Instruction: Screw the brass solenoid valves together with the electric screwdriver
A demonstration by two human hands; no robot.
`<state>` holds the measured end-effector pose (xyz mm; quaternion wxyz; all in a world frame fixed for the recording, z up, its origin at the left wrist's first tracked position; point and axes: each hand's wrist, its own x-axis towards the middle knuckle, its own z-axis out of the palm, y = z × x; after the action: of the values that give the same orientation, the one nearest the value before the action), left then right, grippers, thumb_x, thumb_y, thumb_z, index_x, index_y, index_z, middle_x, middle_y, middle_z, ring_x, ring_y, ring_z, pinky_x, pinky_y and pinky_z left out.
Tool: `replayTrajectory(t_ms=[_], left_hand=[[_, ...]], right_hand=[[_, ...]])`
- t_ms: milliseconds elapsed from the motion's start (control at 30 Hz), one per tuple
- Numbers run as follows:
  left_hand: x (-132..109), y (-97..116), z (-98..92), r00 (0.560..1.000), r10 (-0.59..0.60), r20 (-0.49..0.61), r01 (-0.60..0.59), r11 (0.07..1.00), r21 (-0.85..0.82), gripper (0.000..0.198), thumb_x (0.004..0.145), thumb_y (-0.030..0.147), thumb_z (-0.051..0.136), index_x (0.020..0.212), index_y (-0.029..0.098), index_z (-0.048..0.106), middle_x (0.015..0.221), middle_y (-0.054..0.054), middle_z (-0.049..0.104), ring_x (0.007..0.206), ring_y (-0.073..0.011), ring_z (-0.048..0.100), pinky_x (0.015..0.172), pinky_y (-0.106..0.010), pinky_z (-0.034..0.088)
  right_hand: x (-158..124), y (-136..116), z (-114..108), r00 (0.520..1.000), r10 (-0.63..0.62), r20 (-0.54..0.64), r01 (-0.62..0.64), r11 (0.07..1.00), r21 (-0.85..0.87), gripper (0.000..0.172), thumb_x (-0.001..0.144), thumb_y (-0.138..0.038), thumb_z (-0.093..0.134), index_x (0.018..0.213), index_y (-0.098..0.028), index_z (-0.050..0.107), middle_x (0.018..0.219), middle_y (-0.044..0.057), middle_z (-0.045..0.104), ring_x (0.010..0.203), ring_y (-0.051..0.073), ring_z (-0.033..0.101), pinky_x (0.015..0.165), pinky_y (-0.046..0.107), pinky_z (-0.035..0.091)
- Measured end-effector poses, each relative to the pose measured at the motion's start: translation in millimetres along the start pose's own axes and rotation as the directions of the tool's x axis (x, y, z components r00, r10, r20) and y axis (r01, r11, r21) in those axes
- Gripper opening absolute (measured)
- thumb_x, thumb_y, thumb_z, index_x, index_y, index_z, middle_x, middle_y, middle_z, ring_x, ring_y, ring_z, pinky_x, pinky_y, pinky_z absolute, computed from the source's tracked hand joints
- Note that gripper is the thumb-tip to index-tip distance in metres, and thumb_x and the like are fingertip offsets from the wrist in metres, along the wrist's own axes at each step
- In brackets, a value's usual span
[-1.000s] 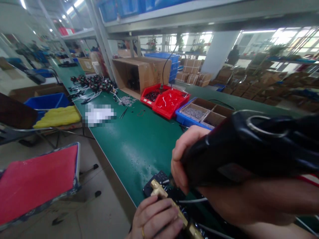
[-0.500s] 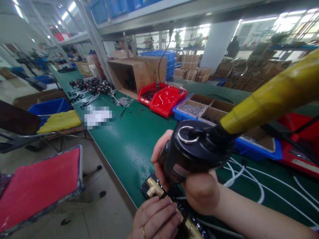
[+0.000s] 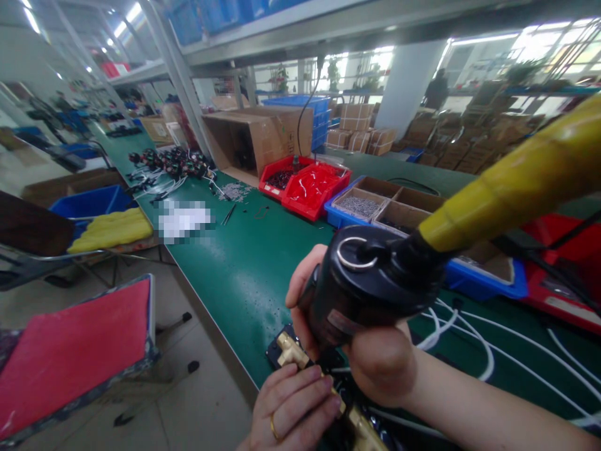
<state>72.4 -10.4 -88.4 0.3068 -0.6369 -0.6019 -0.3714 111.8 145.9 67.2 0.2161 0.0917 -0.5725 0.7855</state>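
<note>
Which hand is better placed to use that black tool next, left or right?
Probably the right hand: it is wrapped around the black tool, close above the work. The left hand lies across the brass fitting, so it seems better placed for steadying.

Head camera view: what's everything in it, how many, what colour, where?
handheld tool: one, black, centre-right
wrapped cord: one, yellow, from tool
fittings: uncertain count, brass, bottom centre
workbench: one, green, beneath
bins: at least two, red, on workbench
divided tray: one, blue, beside bins
open carton: one, brown, beside bins
cables: several, white, right of tool
assemblies: many, mostly black, far workbench
chair seat: one, red, lower left
cushion: one, yellow, left
left hand: one, gold-ringed, on fittings
right hand: one, bare, gripping tool
</note>
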Motion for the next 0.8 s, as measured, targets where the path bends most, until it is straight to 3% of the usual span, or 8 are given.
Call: replayTrajectory(t_ms=[100, 300, 467, 600, 700, 800], left_hand=[[2.6, -0.1, -0.1, 1.000, -0.006, -0.018, 0.005, 1.000, -0.010, 0.029, 0.102, 0.021, 0.045, 0.113, 0.023, 0.071, 0.097, -0.001, 0.076, 0.100, -0.0123, 0.070, 0.106, -0.027, 0.050], [-1.2, -1.1, -3.7, 0.999, -0.019, 0.028, 0.019, 1.000, 0.012, 0.028, 0.102, 0.023, 0.048, 0.120, 0.030, 0.068, 0.097, 0.002, 0.076, 0.097, -0.0112, 0.072, 0.104, -0.025, 0.051], [0.0, -1.0, -6.2, 0.993, -0.068, 0.100, 0.072, 0.996, -0.043, 0.029, 0.103, 0.022, 0.045, 0.117, 0.028, 0.069, 0.096, 0.004, 0.077, 0.104, -0.0098, 0.069, 0.111, -0.024, 0.044], [5.5, -1.8, -5.0, 0.998, -0.050, 0.045, 0.053, 0.997, -0.057, 0.031, 0.104, 0.018, 0.042, 0.114, 0.025, 0.070, 0.102, 0.004, 0.076, 0.114, -0.0088, 0.065, 0.115, -0.025, 0.039], [6.2, -1.0, -5.1, 0.998, -0.050, 0.027, 0.051, 0.998, -0.041, 0.030, 0.104, 0.020, 0.043, 0.116, 0.026, 0.070, 0.098, 0.003, 0.076, 0.110, -0.0085, 0.067, 0.113, -0.024, 0.042], [1.5, 0.4, -5.7, 0.995, -0.084, 0.061, 0.086, 0.996, -0.022, 0.030, 0.103, 0.022, 0.045, 0.122, 0.029, 0.067, 0.097, 0.002, 0.077, 0.103, -0.0097, 0.070, 0.109, -0.025, 0.047]], right_hand=[[-0.2, -1.0, 1.9, 1.000, 0.025, -0.018, -0.025, 1.000, 0.000, 0.053, 0.072, -0.066, 0.075, 0.084, -0.017, 0.062, 0.059, -0.003, 0.053, 0.050, 0.007, 0.045, 0.056, 0.020, 0.047], [0.2, -0.5, 3.9, 0.999, 0.022, -0.038, -0.022, 1.000, -0.007, 0.056, 0.070, -0.068, 0.076, 0.083, -0.016, 0.061, 0.060, -0.002, 0.052, 0.055, 0.008, 0.048, 0.061, 0.020, 0.049], [-1.3, -1.0, 1.5, 0.999, 0.004, -0.054, -0.007, 0.998, -0.060, 0.056, 0.067, -0.068, 0.077, 0.081, -0.016, 0.061, 0.075, 0.001, 0.059, 0.065, 0.009, 0.052, 0.063, 0.020, 0.049], [-4.0, 1.4, 1.1, 0.998, -0.015, -0.069, 0.011, 0.998, -0.057, 0.056, 0.069, -0.068, 0.077, 0.079, -0.016, 0.058, 0.067, 0.000, 0.055, 0.054, 0.008, 0.047, 0.048, 0.018, 0.040], [-4.7, 4.4, 3.9, 0.995, 0.013, -0.097, -0.012, 1.000, 0.003, 0.061, 0.069, -0.072, 0.075, 0.076, -0.016, 0.052, 0.059, -0.001, 0.049, 0.046, 0.007, 0.040, 0.039, 0.017, 0.031], [-2.7, 3.9, 5.6, 0.988, 0.027, -0.150, -0.027, 1.000, 0.007, 0.065, 0.067, -0.076, 0.073, 0.074, -0.017, 0.047, 0.058, -0.002, 0.046, 0.046, 0.007, 0.039, 0.038, 0.018, 0.029]])
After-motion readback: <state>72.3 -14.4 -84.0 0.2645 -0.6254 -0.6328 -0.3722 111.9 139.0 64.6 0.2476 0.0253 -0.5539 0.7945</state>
